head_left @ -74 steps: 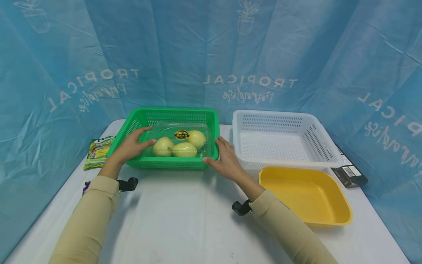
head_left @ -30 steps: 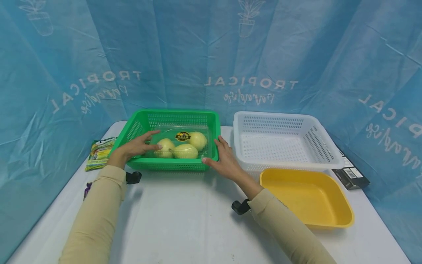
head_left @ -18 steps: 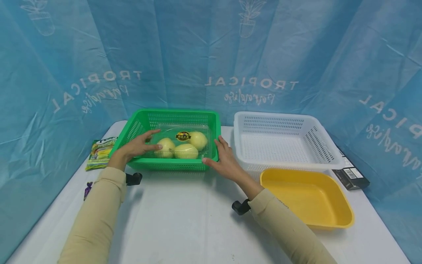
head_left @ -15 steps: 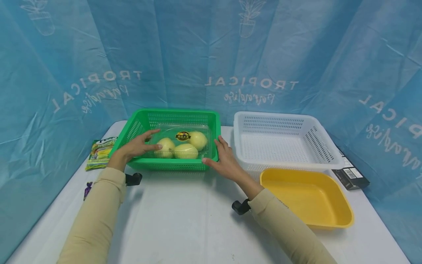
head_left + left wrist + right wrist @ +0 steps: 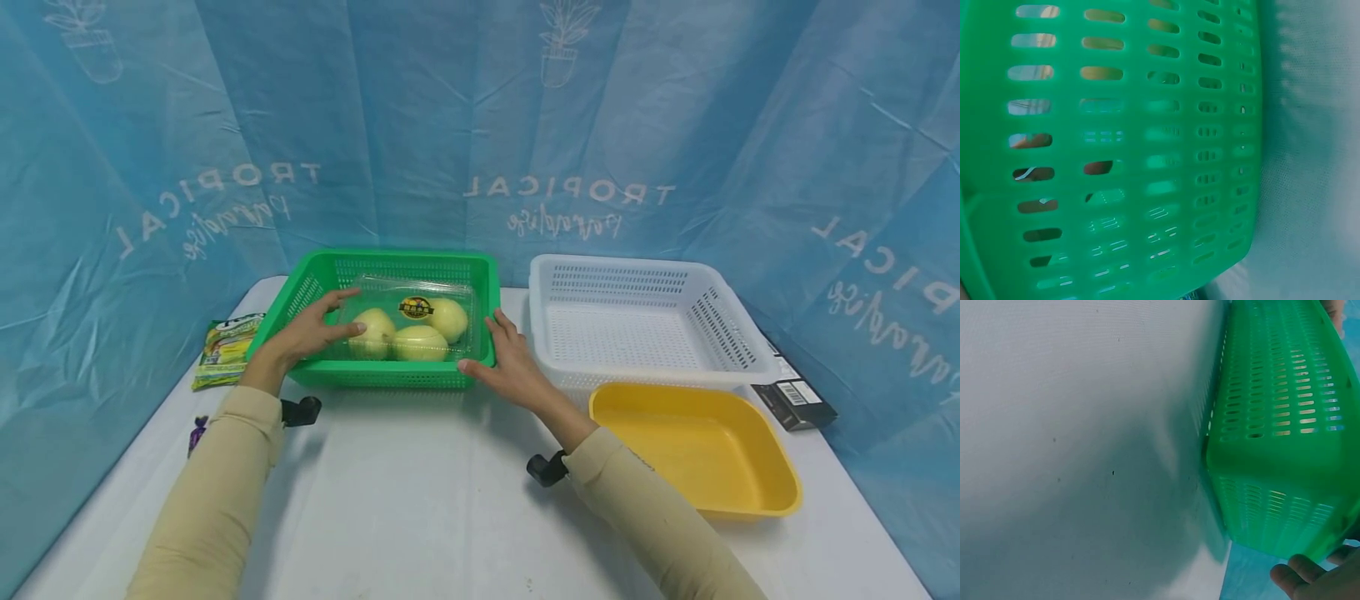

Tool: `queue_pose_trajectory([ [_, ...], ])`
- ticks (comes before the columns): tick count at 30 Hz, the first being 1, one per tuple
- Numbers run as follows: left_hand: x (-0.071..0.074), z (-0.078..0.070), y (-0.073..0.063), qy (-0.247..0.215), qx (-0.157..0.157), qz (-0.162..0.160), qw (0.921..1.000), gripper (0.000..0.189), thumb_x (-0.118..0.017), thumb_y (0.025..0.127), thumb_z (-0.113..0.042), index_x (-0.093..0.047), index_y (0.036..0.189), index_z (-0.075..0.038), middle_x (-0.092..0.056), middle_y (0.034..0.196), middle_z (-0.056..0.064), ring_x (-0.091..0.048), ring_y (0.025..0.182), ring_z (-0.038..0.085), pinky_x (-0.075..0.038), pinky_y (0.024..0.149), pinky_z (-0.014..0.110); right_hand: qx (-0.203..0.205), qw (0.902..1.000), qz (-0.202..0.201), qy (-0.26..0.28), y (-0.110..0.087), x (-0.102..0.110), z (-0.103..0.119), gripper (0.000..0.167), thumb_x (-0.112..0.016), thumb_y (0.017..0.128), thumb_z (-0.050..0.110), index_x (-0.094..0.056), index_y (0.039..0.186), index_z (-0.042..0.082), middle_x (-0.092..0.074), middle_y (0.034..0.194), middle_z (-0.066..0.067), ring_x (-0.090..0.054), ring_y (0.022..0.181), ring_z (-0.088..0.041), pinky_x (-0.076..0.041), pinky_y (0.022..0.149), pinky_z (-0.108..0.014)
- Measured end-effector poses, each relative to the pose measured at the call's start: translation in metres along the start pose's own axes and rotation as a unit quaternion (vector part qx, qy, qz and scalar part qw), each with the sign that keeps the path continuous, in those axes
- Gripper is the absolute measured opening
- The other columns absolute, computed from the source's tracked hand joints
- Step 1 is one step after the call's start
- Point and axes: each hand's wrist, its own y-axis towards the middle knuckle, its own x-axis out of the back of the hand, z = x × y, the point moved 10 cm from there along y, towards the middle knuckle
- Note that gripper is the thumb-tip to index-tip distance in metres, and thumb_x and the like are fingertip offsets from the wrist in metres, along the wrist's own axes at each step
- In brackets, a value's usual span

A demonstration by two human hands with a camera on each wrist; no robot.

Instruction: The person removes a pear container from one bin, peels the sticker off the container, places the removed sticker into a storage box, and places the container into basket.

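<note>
A clear plastic fruit box with a black and gold label lies in the green basket. Through its lid show three pale yellow-green fruits, pear-like. My left hand reaches over the basket's left side and pinches the box's left end, which sits slightly raised. My right hand rests at the basket's front right corner, thumb on the front rim and fingers along the right side. In the right wrist view its fingertips lie outside the end wall. The left wrist view is mostly filled by the basket's perforated wall.
A white basket stands right of the green one, with a yellow tub in front. A black box is at the right. A green and yellow packet and a small purple wrapped sweet lie left. Blue curtains enclose the table.
My left hand has reached farther in over the fruit box and taken its left end, which has just lifted a little and shifted left. The right hand stays at the basket corner.
</note>
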Motion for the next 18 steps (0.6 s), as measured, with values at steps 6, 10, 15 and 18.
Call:
queue_pose_trajectory([
  [6, 0.0036, -0.0054, -0.0038, -0.001, -0.018, -0.017, 0.9997, 0.077, -0.06, 0.09, -0.044, -0.018, 0.152, -0.026, -0.01, 0.157, 0.02, -0.012, 0.143, 0.045, -0.028, 0.101, 0.069, 0.001, 1.0, -0.002, -0.004, -0.0007, -0.0004, 0.0014, 0.089, -0.057, 0.088, 0.055, -0.016, 0.152, 0.009, -0.003, 0.161, -0.006, -0.016, 0.144, -0.039, -0.026, 0.113, -0.055],
  [10, 0.0051, -0.0053, -0.0058, 0.002, -0.026, -0.023, 0.9994, 0.078, -0.06, 0.09, -0.044, -0.017, 0.152, -0.025, -0.012, 0.157, 0.019, -0.012, 0.143, 0.044, -0.028, 0.101, 0.069, 0.0, 1.0, 0.002, -0.003, -0.0019, -0.0015, 0.0023, 0.09, -0.057, 0.087, 0.056, -0.016, 0.152, 0.009, -0.003, 0.161, -0.006, -0.016, 0.144, -0.038, -0.026, 0.113, -0.055],
  [15, 0.0073, -0.0081, -0.0062, -0.008, -0.035, -0.028, 0.999, 0.079, -0.06, 0.089, -0.046, -0.014, 0.152, -0.027, -0.011, 0.158, 0.018, -0.012, 0.144, 0.044, -0.026, 0.101, 0.07, -0.004, 1.0, 0.0, -0.003, -0.0021, 0.0, 0.0014, 0.089, -0.056, 0.088, 0.055, -0.015, 0.152, 0.01, -0.002, 0.161, -0.005, -0.015, 0.145, -0.038, -0.027, 0.113, -0.055],
  [18, 0.0082, -0.0111, -0.0065, -0.016, -0.036, -0.031, 0.9987, 0.08, -0.06, 0.089, -0.046, -0.013, 0.152, -0.029, -0.009, 0.158, 0.016, -0.009, 0.145, 0.043, -0.026, 0.101, 0.07, -0.004, 1.0, -0.001, -0.007, -0.0016, 0.0012, 0.001, 0.089, -0.056, 0.088, 0.055, -0.015, 0.152, 0.009, -0.003, 0.161, -0.006, -0.016, 0.144, -0.038, -0.027, 0.112, -0.054],
])
